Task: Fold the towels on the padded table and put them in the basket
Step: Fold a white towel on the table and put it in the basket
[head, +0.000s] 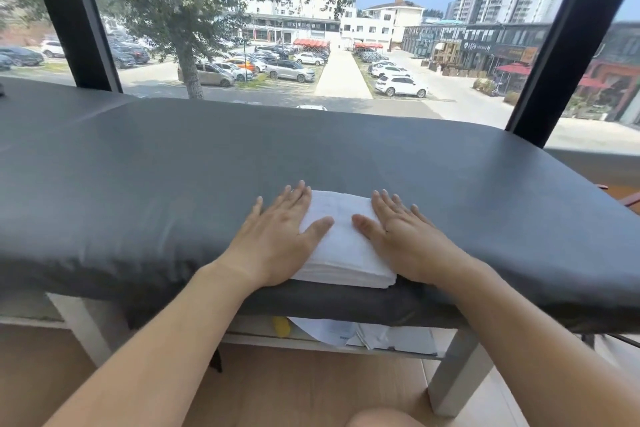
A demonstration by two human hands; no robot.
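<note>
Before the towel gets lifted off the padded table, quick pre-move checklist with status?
1. Folded white towel lies flat and compact on the padded table: ok.
2. Left hand lies flat along the towel's left side, thumb on top: ok.
3. Right hand lies flat along its right side, thumb on top: ok.
4. Fingers curled round the towel for a lift: not ok, both hands are open.
5. Towel's near edge sits at the table's front edge, not hanging over: ok.
6. Basket in view: not ok, none visible.
</note>
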